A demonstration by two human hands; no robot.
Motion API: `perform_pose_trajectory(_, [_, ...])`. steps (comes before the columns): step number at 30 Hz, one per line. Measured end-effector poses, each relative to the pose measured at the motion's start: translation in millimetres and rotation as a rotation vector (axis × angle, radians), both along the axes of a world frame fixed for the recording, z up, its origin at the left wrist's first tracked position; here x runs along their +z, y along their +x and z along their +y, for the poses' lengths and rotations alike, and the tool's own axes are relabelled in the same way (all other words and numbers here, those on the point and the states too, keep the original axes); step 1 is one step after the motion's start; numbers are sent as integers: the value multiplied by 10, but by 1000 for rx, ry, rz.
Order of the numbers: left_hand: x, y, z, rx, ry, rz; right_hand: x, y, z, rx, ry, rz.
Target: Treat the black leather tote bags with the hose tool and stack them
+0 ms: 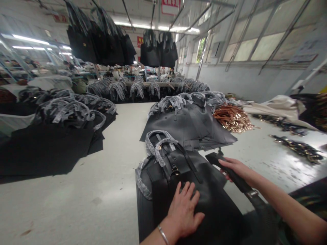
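Observation:
A black leather handbag [176,170] lies on the white table [84,183] right in front of me, its handles [158,144] wrapped in clear plastic. My left hand [185,207] rests flat on the bag's side with the fingers spread; a thin bracelet circles the wrist. My right hand [236,168] is closed around a black shoulder strap [230,172] that runs from beside the bag back toward my body, with a metal buckle [251,193] near my forearm.
Stacks of black bags with wrapped handles lie at left [63,115] and centre [186,122]. A heap of brown straps with gold hardware [232,119] and dark straps [296,146] lie at right. More black bags [102,37] hang overhead.

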State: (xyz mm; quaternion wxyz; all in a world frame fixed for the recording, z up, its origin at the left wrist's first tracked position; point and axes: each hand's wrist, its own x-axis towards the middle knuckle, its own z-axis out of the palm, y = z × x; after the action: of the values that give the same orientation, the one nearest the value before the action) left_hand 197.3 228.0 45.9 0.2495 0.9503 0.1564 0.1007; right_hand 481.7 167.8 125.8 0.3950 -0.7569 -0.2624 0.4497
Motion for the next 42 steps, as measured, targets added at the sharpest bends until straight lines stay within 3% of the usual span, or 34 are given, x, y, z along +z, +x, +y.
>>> perform_pose_trajectory(5, [-18, -1, 5, -19, -12, 5, 5, 116, -185, 138, -144, 83])
perform_pose_trajectory(10, [-17, -1, 5, -19, 9, 29, -69, 330, 0, 273, -202, 175])
perform_pose_trajectory(15, [15, -3, 10, -23, 30, 46, 0, 566, 84, 402, -253, 248])
perform_pose_trajectory(19, [28, 8, 7, -25, 37, 51, -28, 589, 169, 454, -254, 260])
perform_pose_trajectory(23, [30, 26, 3, -10, 51, 62, -110, 475, 304, 369, -122, 205])
perform_pose_trajectory(26, [18, 37, 1, -4, 74, 62, -84, 439, 250, 267, -18, 143])
perform_pose_trajectory(31, [-21, 67, -3, 5, 155, 79, -35, 407, -9, 229, -66, 118])
perform_pose_trajectory(36, [-83, 188, 66, 42, 223, 72, -106, 242, -25, 109, -24, 54])
perform_pose_trajectory(39, [-122, 299, 154, 71, 262, 61, -10, 244, -97, -34, 86, -18])
perform_pose_trajectory(42, [-149, 382, 250, 88, 303, 59, 191, 328, -369, -152, 141, -64])
